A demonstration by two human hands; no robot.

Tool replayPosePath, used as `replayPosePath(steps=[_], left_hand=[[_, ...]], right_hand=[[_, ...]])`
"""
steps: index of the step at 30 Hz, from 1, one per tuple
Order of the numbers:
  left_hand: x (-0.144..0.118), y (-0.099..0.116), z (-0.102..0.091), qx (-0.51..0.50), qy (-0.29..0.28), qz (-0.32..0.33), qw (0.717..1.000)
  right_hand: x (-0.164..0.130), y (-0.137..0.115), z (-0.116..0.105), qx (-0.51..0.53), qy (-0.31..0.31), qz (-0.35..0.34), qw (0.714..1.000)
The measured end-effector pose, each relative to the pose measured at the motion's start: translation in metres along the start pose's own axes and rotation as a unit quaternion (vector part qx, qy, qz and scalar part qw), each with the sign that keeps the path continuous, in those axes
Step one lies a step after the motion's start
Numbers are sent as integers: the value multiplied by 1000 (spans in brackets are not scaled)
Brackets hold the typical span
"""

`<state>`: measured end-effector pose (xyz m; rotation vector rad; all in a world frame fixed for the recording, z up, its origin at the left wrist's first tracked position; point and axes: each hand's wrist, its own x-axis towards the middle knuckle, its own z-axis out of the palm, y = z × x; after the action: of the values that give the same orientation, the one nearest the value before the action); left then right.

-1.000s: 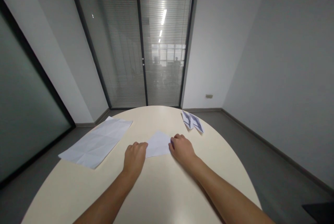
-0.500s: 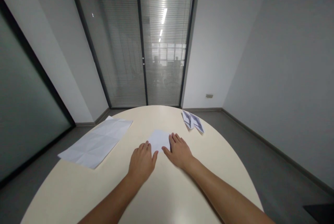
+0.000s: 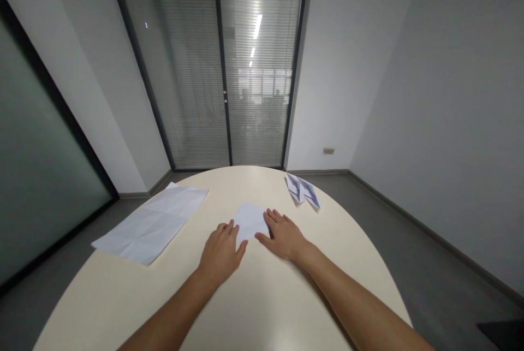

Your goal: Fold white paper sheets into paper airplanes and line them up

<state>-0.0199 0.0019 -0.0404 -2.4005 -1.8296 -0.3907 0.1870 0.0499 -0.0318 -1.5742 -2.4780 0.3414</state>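
Note:
A small white sheet of paper [image 3: 249,221] lies flat on the round table between my two hands. My left hand [image 3: 222,250] is at its left edge, palm down, with the thumb spread away from the fingers and the fingertips at the paper. From the other side, my right hand [image 3: 282,235] rests on the paper's right edge, fingers stretched forward and thumb apart near the lower right corner. Parts of both side edges are hidden under my fingers.
A larger creased white sheet [image 3: 153,222] lies at the table's left edge. Folded paper pieces [image 3: 303,190] sit at the back right. The pale round table [image 3: 245,307] ends in a curved rim. Beyond it stands a glass door with blinds [image 3: 262,132].
My left hand has shifted slightly left and its fingers have bent a little. My right fingers have slid slightly left over the paper's right edge. The other papers stay put.

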Motion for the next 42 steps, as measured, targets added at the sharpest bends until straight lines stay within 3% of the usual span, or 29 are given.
replayPosePath(steps=[6,12,20,26,35,42], left_hand=[[1,0,-3,9,-9,4,1000],[1,-1,-3,-1,-7,8,1000],[1,1,-2,7,-11,3,1000],[0,-3,-1,-17,-4,-7,1000],[7,-28,5,-51,4,23,998],[7,-28,0,-32,10,31,999]], right_hand=[[-3,-6,-5,-28,25,45,998],[-1,-5,0,-13,32,-10,999],[-4,-6,-7,-40,46,31,998],[-6,-2,-19,-39,45,-18,998],[-4,21,-32,-14,-1,-88,996],[0,27,-29,-31,18,-83,996]])
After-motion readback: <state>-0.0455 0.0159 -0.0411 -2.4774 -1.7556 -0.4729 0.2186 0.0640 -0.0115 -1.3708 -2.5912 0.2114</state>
